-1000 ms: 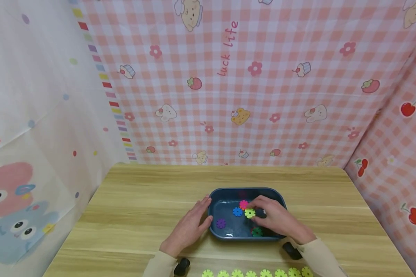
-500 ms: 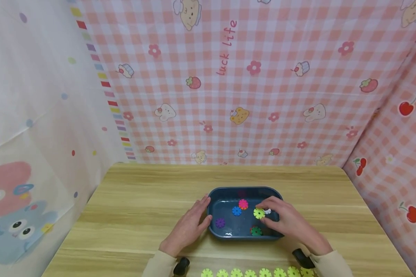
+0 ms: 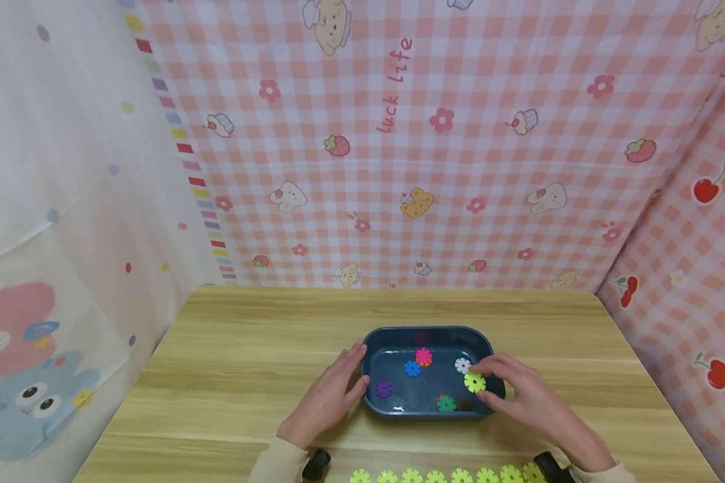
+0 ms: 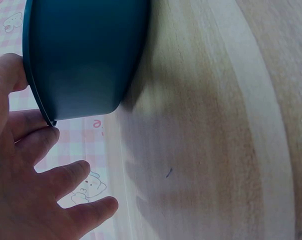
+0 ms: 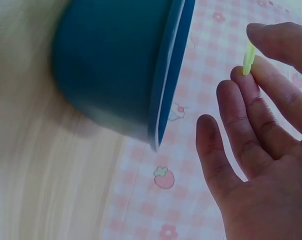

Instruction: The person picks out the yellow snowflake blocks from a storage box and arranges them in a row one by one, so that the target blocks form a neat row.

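Between thumb and fingertips, my right hand [image 3: 534,406] pinches a yellow-green notched plastic disc [image 3: 474,382] by its edges, over the right end of a dark blue oval tub [image 3: 423,390]. The right wrist view shows this disc [image 5: 249,57] edge-on, level with the tub's rim. With fingers extended, my left hand [image 3: 329,396] touches the tub's left end; its thumb and forefinger meet the rim in the left wrist view. Inside the tub lie a white disc [image 3: 462,365], a pink disc [image 3: 423,356] partly over an orange one, a blue disc [image 3: 412,368], a purple disc [image 3: 383,389] and a green disc [image 3: 446,403].
Along the table's near edge runs a row of several yellow-green discs [image 3: 437,477], cut off by the frame. The tub stands on a wood-grain table [image 3: 266,335]. Patterned cloth [image 3: 393,168] hangs behind and at both sides.
My right hand has drawn the yellow-green disc rightward from the middle of the tub to its right end, uncovering the white disc. The left hand has stayed at the tub's left end.
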{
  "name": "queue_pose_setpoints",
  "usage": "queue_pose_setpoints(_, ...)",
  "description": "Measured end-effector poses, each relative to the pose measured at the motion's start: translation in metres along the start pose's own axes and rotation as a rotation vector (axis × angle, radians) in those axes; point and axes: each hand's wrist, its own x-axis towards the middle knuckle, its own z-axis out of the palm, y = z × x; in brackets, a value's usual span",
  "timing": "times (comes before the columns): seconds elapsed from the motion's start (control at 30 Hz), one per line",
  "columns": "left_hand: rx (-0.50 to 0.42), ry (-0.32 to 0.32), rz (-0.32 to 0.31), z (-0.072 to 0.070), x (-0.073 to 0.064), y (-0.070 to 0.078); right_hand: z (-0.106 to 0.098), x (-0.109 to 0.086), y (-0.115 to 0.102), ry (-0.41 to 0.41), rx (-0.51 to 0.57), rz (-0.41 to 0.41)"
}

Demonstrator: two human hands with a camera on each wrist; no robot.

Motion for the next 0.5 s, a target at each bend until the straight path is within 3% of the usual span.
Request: queue_pose_setpoints(0.5,0.0,-0.011,-0.017,0.0,0.0,0.001,-0.018,-0.03,0.003,0.005,-0.069,0.073)
